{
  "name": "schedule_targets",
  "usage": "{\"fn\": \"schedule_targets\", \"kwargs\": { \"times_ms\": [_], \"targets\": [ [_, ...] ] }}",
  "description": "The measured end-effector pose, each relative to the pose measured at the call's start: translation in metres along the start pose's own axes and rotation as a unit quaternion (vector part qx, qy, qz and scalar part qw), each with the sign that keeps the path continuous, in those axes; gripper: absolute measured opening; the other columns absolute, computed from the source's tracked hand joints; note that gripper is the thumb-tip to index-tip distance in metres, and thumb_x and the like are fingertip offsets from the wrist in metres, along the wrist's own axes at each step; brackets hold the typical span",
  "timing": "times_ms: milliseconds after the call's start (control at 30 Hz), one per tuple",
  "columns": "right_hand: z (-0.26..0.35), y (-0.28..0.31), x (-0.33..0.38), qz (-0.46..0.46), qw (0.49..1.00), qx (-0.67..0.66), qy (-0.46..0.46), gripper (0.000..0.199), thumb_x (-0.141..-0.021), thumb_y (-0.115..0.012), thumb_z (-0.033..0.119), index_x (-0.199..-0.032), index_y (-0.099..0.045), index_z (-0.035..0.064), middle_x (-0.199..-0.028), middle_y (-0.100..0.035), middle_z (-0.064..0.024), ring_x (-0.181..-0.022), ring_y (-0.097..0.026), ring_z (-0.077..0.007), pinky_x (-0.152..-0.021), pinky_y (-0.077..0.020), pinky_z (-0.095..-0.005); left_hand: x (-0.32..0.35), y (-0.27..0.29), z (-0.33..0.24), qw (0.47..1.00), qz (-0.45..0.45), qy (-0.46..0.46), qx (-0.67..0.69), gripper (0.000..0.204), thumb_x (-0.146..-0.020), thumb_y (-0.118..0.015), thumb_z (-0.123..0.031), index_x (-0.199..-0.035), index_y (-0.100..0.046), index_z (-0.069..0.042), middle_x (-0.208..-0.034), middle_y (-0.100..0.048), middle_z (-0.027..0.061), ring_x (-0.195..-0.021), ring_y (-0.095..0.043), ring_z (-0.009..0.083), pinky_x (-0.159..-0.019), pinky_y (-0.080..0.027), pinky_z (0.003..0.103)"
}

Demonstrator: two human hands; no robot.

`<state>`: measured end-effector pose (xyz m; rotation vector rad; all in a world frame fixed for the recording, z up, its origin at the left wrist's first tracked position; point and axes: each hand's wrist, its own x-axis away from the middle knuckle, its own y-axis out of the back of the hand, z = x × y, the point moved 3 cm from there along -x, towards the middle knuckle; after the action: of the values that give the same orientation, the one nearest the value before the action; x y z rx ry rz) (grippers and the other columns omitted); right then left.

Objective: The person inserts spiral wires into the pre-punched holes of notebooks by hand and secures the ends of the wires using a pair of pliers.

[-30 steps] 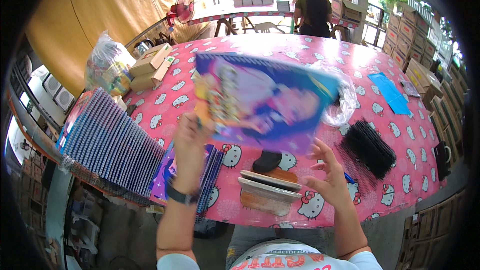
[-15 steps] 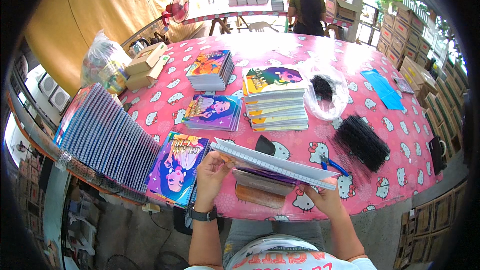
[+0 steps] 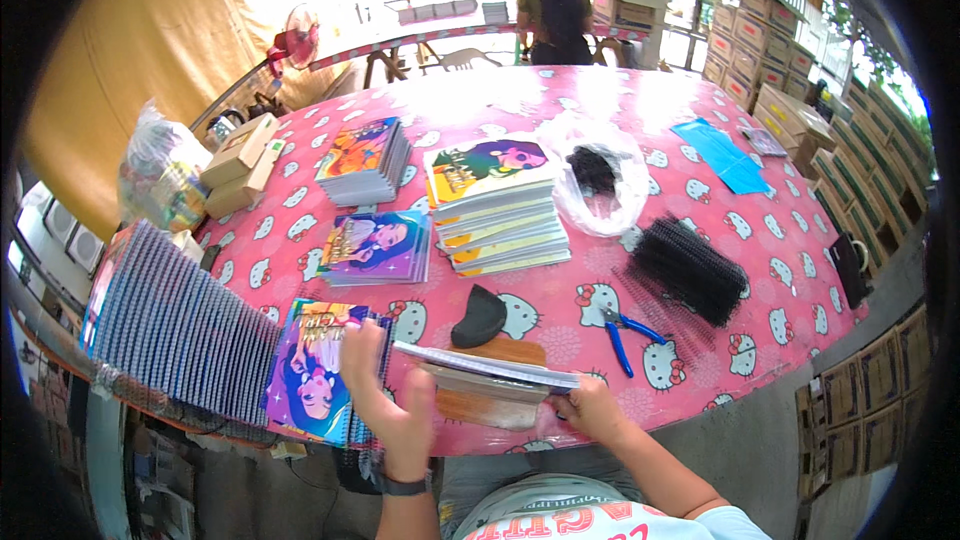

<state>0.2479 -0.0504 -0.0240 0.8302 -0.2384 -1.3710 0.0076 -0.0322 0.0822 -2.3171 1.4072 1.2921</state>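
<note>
My left hand (image 3: 385,405) is raised, fingers apart, beside the left end of an unbound notebook (image 3: 490,368) and touching nothing that I can make out. My right hand (image 3: 592,412) grips that notebook by its right end, its thumb and fingers closed round the edge. The notebook is held edge-on, white pages and a hole-punched edge showing, over a brown wooden board (image 3: 520,352). A black curved block (image 3: 480,317) lies just beyond the board. Left of my left hand lies a bound notebook with a purple illustrated cover (image 3: 312,380).
A long row of coil-bound notebooks (image 3: 180,325) leans at the left. Cover stacks (image 3: 375,248) and page stacks (image 3: 500,225) stand ahead. Blue-handled pliers (image 3: 622,345), black binding coils (image 3: 690,270), a plastic bag (image 3: 625,205) and a blue sheet (image 3: 722,155) lie rightward. Two people are beyond.
My left hand has let go of the notebook and lifted away to the left, fingers spreading. The notebook has tipped edge-on and lower, still in my right hand. The head view has shifted right.
</note>
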Motion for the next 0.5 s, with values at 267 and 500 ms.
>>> {"fn": "schedule_targets", "kwargs": {
  "times_ms": [267,500],
  "targets": [
    [-0.062,0.093,-0.038,-0.134,0.983,0.032,-0.122,0.017,-0.073,-0.061,0.004,-0.090,-0.064,0.0026,-0.088,-0.062,-0.0139,-0.089,-0.059,-0.0302,-0.079,-0.0478,-0.0396,0.046,-0.086,-0.068,0.934,0.342,-0.073,-0.073,0.058,-0.077,-0.069,-0.036,-0.126,-0.053,-0.010,-0.110,-0.059,0.0047,-0.119,-0.047,0.0272,-0.104,0.007,0.066],
    [-0.116,0.093,-0.061,-0.111,0.935,0.285,-0.180,0.017,-0.075,-0.067,0.015,-0.086,-0.062,0.0027,-0.092,-0.057,-0.0135,-0.098,-0.054,-0.0298,-0.081,-0.0476,-0.0407,0.057,-0.099,-0.065,0.959,0.212,-0.140,-0.122,0.035,-0.077,-0.068,-0.028,-0.107,-0.060,-0.014,-0.102,-0.059,0.0007,-0.110,-0.050,0.0224,-0.104,0.005,0.065]
  ]
}}
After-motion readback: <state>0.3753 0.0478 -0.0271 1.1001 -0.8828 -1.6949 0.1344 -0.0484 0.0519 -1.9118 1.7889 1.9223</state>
